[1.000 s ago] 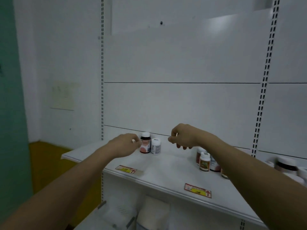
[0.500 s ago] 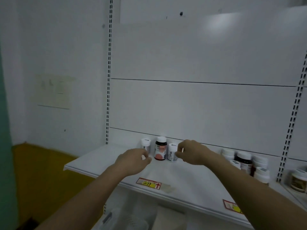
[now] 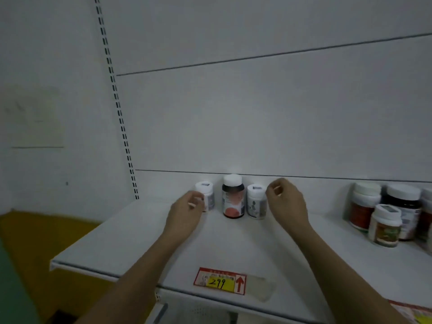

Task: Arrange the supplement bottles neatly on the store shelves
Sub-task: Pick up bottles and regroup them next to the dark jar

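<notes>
At the back of the white shelf (image 3: 121, 249), toward its left end, I have three bottles in a row against the rear panel: a small white bottle (image 3: 207, 197), a taller dark bottle (image 3: 233, 196) with a white cap, and a second white one (image 3: 256, 201). My left hand (image 3: 187, 212) sits loosely curled, fingers at the left white bottle, touching or just short of it; I cannot tell which. My right hand (image 3: 286, 202), also half curled and holding nothing, is just beside the right white bottle. I judge this the squaring-up of the trio. Next comes a light nudge from both sides to even the gaps. More bottles (image 3: 385, 216) wait clustered at the shelf's right end, unsorted. A price tag (image 3: 219, 280) marks the front edge.
</notes>
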Motion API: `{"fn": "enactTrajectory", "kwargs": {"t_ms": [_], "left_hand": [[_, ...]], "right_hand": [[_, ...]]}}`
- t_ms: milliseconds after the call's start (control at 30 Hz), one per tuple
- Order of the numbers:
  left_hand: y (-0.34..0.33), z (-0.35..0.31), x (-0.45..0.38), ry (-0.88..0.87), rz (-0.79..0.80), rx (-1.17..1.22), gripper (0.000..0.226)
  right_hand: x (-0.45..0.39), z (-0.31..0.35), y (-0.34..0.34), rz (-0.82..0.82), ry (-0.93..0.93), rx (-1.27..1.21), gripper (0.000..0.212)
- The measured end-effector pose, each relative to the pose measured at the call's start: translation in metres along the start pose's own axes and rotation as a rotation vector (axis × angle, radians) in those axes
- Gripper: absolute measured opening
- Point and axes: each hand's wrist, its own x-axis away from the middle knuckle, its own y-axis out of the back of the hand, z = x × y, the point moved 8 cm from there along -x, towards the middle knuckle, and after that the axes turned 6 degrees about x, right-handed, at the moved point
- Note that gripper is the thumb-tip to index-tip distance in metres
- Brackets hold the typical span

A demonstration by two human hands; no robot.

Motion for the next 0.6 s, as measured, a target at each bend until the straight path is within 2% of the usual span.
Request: {"fn": "enactTrajectory", "kwargs": {"t_ms": [100,200,333,467,600], "left_hand": [[0.009,0.0,-0.047,-0.064,-0.098,0.027,0.019],[-0.003,0.008,-0.076,-0.108,-0.08,0.015,0.022],[-0.031,0.024,-0.084,-0.155,0.052,0.056,0.024],[-0.039,0.025,-0.091,-0.165,0.291,0.13,0.034],[-0.037,0.021,-0.084,-0.179,0.445,0.185,0.035]], "right_hand": [[-0.031,0.009,-0.004,-0.052,0.023,0.048,0.01],[-0.038,0.004,-0.014,-0.096,0.029,0.054,0.012],[-0.03,-0.005,-0.031,-0.027,0.05,0.121,0.031],[-0.027,-0.012,-0.045,0.079,0.002,0.106,0.055],[-0.029,-0.012,-0.049,0.168,0.074,0.064,0.036]]}}
